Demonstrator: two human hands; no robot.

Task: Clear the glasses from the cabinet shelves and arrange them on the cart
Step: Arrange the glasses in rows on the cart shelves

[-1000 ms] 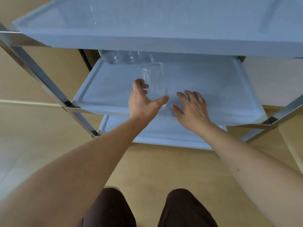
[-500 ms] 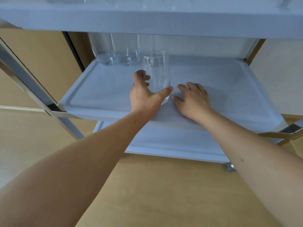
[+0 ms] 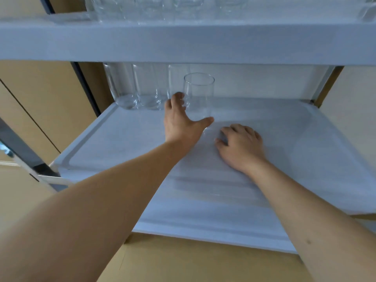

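Clear glass is catching the light where the tall cylindrical tumbler [image 3: 199, 98] is standing upright on the white lipped middle shelf [image 3: 305, 151], mouth up, long axis vertical. Nearer than the tumbler, the right hand [image 3: 241, 146] is lying on the shelf, fingers loosely curled, holding nothing. The left hand [image 3: 182, 123] is cupping the tumbler's base between thumb and fingers. Right of the tumbler, bare shelf is running out to the raised lip. Behind the tumbler's left side, three more clear glasses [image 3: 142, 88] are lining the back edge.
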